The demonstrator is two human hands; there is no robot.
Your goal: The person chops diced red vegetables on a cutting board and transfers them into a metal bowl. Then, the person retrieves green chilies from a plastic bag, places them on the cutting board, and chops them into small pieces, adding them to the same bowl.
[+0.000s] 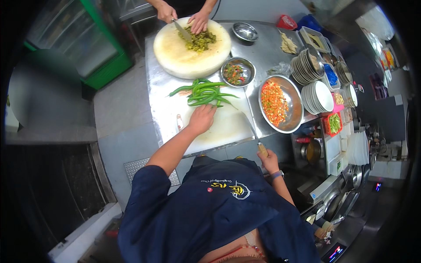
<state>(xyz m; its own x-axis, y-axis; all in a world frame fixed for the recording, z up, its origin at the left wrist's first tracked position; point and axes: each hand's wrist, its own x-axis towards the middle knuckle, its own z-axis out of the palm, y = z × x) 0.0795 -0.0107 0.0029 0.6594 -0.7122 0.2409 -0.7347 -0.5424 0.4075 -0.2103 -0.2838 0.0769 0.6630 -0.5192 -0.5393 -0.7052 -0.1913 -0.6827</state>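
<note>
My left hand [202, 119] reaches over the white cutting board [227, 126], its fingertips at the near edge of a pile of long green peppers [205, 92]. Whether the fingers grip a pepper or only touch it is hidden by the back of the hand. My right hand [270, 161], just off the table's front edge, is closed around the wooden handle of a kitchen knife [262, 148]. The knife's blade points up and left over the board's right side. Right of the board, a large steel bowl [294, 110] holds chopped red and orange peppers [274, 103].
Opposite, another person's hands [199, 21] work a knife through chopped greens [200, 39] on a thick round chopping block [167, 59]. A small steel bowl [251, 74] holds chopped peppers. An upturned-looking metal bowl [245, 32] sits behind it. Stacked plates [317, 97] line the right side.
</note>
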